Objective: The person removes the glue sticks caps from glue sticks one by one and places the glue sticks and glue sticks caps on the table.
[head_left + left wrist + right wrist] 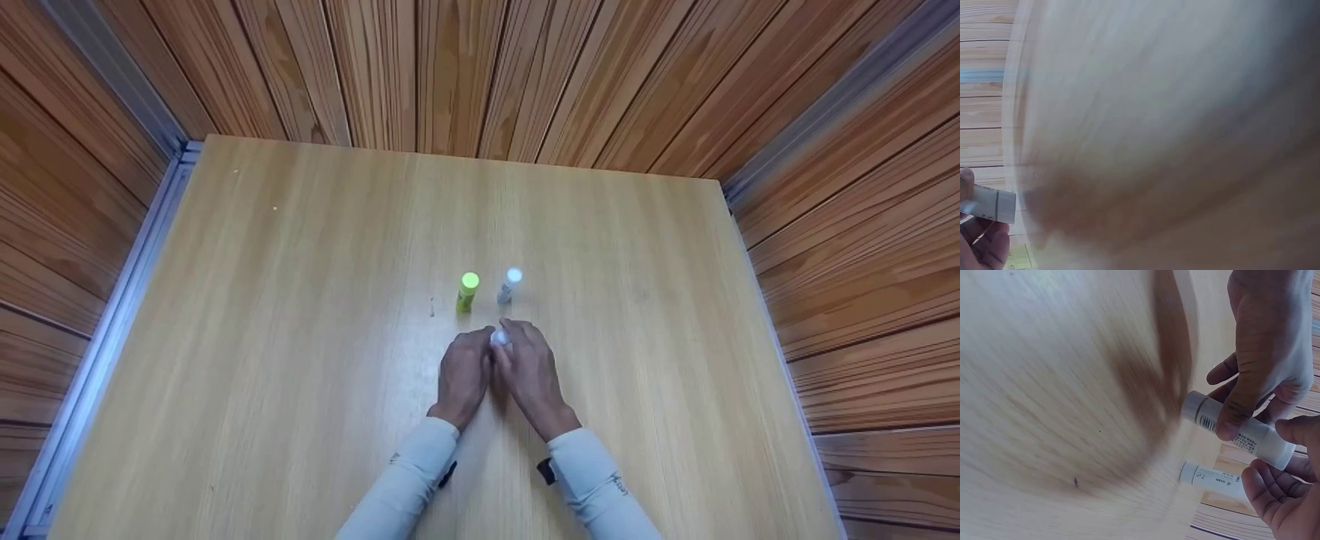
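Both hands meet at a white glue stick (1241, 433), held upright with its lower end close above the table or touching it; I cannot tell which. My left hand (463, 375) grips the tube's printed body, its thumb (1233, 419) lying across the label. The right hand (529, 367) pinches the upper end between thumb and fingers (1261, 486). From the head camera just the white top (500, 338) shows between the hands. Just beyond them stand a green glue stick (467, 292) and a second white glue stick (509, 286).
The wooden table (300, 360) reaches out on every side of the hands. Wood-plank walls (450, 75) rise behind it and at both sides, with a metal rail (112, 337) along the left edge. A small dark mark (432, 306) lies left of the green stick.
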Action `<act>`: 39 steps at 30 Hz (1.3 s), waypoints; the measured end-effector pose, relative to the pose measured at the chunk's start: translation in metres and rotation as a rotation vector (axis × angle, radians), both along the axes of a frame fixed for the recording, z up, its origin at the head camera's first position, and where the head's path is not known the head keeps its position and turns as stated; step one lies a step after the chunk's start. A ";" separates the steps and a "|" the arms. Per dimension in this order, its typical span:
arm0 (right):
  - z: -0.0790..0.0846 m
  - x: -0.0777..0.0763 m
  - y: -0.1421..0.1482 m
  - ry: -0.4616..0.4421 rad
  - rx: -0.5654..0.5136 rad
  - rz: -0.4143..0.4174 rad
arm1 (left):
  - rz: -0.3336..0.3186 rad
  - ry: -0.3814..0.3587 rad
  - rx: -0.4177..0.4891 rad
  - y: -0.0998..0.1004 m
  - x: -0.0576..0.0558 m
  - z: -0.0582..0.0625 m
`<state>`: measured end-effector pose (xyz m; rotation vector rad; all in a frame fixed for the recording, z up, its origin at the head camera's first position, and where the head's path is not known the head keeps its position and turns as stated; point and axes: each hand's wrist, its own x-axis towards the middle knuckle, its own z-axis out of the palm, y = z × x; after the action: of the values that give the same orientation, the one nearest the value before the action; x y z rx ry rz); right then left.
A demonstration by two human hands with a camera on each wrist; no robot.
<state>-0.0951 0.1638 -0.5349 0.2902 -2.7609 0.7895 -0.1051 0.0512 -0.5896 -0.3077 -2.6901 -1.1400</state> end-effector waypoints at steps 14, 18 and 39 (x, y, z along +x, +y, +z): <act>0.004 0.001 0.000 0.047 0.040 0.075 | 0.007 0.039 -0.037 -0.010 -0.001 0.001; 0.016 -0.001 -0.001 0.053 0.009 0.064 | 0.019 0.025 -0.036 -0.014 -0.004 0.003; 0.017 0.001 0.003 0.110 -0.038 0.044 | 0.099 -0.055 -0.044 -0.023 0.000 0.009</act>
<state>-0.0940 0.1670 -0.5175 0.3768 -2.6423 0.8108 -0.1054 0.0286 -0.5807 -0.1507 -2.7472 -1.0773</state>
